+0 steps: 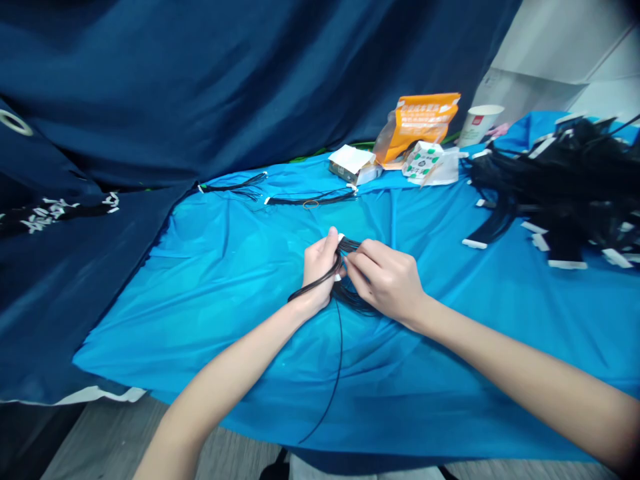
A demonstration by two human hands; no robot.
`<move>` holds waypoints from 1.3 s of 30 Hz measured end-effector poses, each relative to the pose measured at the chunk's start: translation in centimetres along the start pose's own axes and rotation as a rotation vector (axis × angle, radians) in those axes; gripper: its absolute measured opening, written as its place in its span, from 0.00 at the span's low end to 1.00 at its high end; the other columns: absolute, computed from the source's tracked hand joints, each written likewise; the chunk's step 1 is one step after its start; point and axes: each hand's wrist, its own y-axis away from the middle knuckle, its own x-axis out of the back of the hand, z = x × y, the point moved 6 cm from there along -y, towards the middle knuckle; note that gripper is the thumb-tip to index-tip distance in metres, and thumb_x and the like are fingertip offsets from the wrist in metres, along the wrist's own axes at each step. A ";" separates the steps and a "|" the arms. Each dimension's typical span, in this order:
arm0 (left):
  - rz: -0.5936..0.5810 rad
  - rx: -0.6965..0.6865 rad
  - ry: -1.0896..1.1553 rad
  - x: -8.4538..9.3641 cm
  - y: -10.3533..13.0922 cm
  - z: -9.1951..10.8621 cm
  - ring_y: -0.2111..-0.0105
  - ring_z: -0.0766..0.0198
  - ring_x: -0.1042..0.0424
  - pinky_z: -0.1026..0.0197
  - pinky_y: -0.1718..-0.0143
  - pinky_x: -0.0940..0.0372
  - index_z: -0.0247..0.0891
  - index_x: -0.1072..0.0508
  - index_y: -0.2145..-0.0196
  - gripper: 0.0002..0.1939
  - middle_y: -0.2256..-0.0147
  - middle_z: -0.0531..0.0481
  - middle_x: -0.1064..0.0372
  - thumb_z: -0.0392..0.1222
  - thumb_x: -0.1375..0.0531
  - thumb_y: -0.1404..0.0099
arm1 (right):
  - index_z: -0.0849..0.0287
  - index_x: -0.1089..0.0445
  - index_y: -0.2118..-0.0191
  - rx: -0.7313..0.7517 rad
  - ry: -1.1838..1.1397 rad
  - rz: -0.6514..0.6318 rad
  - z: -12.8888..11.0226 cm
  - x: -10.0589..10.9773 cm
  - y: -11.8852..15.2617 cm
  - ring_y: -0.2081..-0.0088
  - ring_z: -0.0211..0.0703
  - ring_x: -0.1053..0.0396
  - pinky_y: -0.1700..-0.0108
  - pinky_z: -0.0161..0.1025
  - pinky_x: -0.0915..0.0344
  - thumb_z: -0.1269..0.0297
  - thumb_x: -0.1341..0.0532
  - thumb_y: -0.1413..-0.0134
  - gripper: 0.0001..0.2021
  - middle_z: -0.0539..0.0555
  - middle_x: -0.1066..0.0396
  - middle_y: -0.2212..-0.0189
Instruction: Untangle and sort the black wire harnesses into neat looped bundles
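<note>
Over the middle of the blue cloth, my left hand is closed round a bundle of thin black cables, thumb pointing up. White connectors show at its top and below the thumb. Some strands loop back over my left wrist, and one loose strand hangs down toward the near edge of the cloth. My right hand pinches at the same bundle from the right, its fingertips partly hidden behind the knuckles. Farther back lie two more black cable bundles, one in the middle and one to the left.
A large heap of black cables with white connectors lies at right. Along the back stand a small box, an orange pouch, a white-and-green packet and a paper cup. More cables rest on dark cloth at left.
</note>
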 end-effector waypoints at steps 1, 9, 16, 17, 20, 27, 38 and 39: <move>-0.001 -0.001 0.003 0.0 0.0 0.0 0.87 0.75 0.52 0.69 0.87 0.53 0.37 0.44 0.81 0.26 0.86 0.60 0.55 0.63 0.43 0.47 | 0.60 0.35 0.79 0.003 0.004 -0.005 0.0 0.0 0.0 0.74 0.38 0.41 0.72 0.36 0.47 0.72 0.47 0.44 0.13 0.53 0.36 0.78; 0.014 0.002 0.018 -0.1 0.2 -0.2 0.88 0.75 0.53 0.69 0.88 0.54 0.37 0.45 0.81 0.26 0.87 0.61 0.56 0.63 0.43 0.47 | 0.60 0.36 0.80 0.024 0.017 -0.013 -0.1 -0.2 0.2 0.75 0.38 0.43 0.72 0.36 0.48 0.73 0.48 0.44 0.14 0.52 0.37 0.79; 0.023 0.008 0.007 -0.2 0.3 -0.2 0.87 0.75 0.53 0.69 0.88 0.54 0.37 0.45 0.81 0.25 0.86 0.60 0.55 0.62 0.44 0.46 | 0.61 0.33 0.76 -0.048 -0.051 0.006 0.2 -0.2 0.1 0.73 0.38 0.37 0.71 0.35 0.45 0.71 0.47 0.43 0.12 0.54 0.33 0.77; 0.025 0.013 0.006 -0.2 0.3 -0.3 0.87 0.75 0.53 0.69 0.87 0.54 0.37 0.45 0.81 0.25 0.86 0.60 0.56 0.62 0.44 0.46 | 0.61 0.33 0.75 -0.065 -0.061 0.014 0.3 -0.2 0.1 0.72 0.38 0.37 0.71 0.35 0.45 0.70 0.46 0.43 0.11 0.54 0.33 0.76; 0.016 0.008 -0.009 0.0 0.1 -0.5 0.87 0.75 0.54 0.69 0.87 0.55 0.38 0.46 0.81 0.24 0.86 0.60 0.57 0.60 0.43 0.45 | 0.61 0.33 0.73 -0.105 -0.053 -0.003 0.5 -0.3 0.1 0.72 0.39 0.36 0.71 0.35 0.45 0.69 0.47 0.42 0.11 0.54 0.32 0.75; -0.045 -0.076 -0.327 1.0 -0.8 0.0 0.84 0.73 0.48 0.67 0.84 0.52 0.36 0.43 0.83 0.25 0.85 0.57 0.50 0.60 0.45 0.44 | 0.61 0.33 0.73 -0.109 -0.006 -0.086 0.8 -0.6 0.0 0.73 0.39 0.37 0.72 0.36 0.48 0.70 0.48 0.43 0.10 0.54 0.32 0.75; -0.081 0.097 -0.118 0.5 -0.6 -1.3 0.89 0.74 0.50 0.69 0.88 0.54 0.37 0.41 0.79 0.24 0.86 0.60 0.51 0.62 0.44 0.46 | 0.60 0.34 0.74 -0.101 -0.019 -0.144 0.8 -0.6 -0.1 0.72 0.40 0.40 0.71 0.38 0.51 0.70 0.48 0.43 0.11 0.53 0.33 0.76; -0.084 0.100 -0.111 0.4 -0.6 -1.4 0.89 0.74 0.49 0.69 0.89 0.54 0.37 0.41 0.79 0.24 0.86 0.60 0.51 0.63 0.45 0.46 | 0.60 0.34 0.74 -0.097 -0.017 -0.147 0.8 -0.6 -0.1 0.73 0.40 0.40 0.71 0.38 0.51 0.70 0.48 0.43 0.11 0.53 0.34 0.76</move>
